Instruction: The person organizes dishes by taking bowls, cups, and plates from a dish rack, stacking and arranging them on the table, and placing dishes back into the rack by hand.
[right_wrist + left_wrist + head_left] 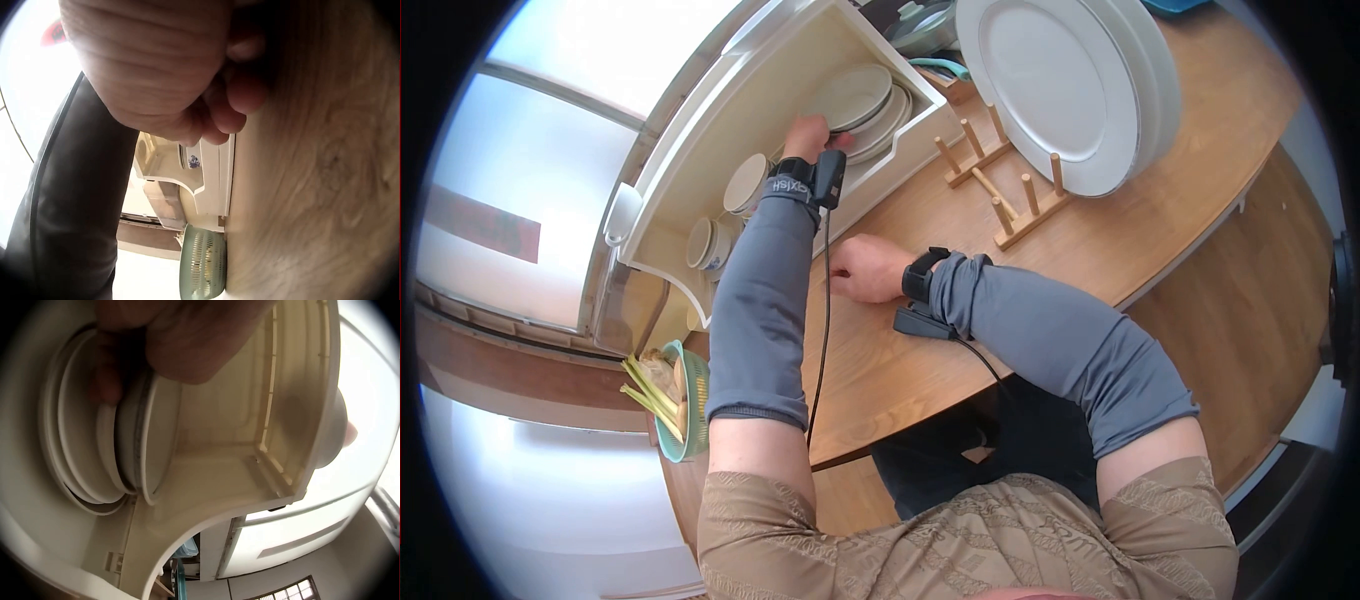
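Note:
Inside a white dish rack box (pixel 700 180), my left hand (pixel 805 137) reaches to a stack of white plates leaning together. It pinches the rim of the front plate (pixel 855 97), whose dark-lined edge (pixel 145 434) shows in the left wrist view. A finger lies between this one and the white plates (pixel 78 425) behind it. My right hand (pixel 870 268) rests on the wooden table (pixel 880 370) in front of the box. Its fingers (pixel 247 90) are loosely curled and hold nothing.
Small bowls (pixel 747 183) and cups (pixel 703 243) stand in the box. On the right, a wooden peg rack (pixel 985 185) stands beside large white plates (pixel 1055 90). A green basket (pixel 692 400) with vegetables sits at the left. A lidded pot (pixel 922 28) is behind.

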`<state>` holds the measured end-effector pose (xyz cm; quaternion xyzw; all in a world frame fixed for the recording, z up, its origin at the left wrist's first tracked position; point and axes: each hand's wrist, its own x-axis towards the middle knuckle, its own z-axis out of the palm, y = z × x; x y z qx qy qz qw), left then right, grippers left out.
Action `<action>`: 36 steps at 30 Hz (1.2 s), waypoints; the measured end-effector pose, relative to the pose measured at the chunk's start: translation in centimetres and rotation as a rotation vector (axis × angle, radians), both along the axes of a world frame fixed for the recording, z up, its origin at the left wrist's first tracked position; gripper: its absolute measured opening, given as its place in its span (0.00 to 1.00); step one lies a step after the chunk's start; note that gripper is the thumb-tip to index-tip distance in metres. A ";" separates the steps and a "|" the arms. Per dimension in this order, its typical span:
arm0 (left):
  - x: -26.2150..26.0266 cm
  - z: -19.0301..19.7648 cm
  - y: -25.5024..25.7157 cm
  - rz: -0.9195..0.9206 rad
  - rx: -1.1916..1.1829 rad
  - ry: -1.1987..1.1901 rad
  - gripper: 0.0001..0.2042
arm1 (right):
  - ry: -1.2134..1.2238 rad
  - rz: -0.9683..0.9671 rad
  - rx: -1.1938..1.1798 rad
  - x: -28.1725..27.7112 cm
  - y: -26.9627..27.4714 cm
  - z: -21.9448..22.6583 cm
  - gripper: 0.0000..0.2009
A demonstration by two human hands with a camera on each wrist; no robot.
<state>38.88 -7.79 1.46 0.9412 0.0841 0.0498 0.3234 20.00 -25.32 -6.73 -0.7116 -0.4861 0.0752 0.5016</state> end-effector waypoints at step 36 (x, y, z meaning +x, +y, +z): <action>-36.1 -4.4 4.9 0.094 -0.858 -0.136 0.22 | 0.519 0.146 0.066 0.9 -1.3 1.9 0.38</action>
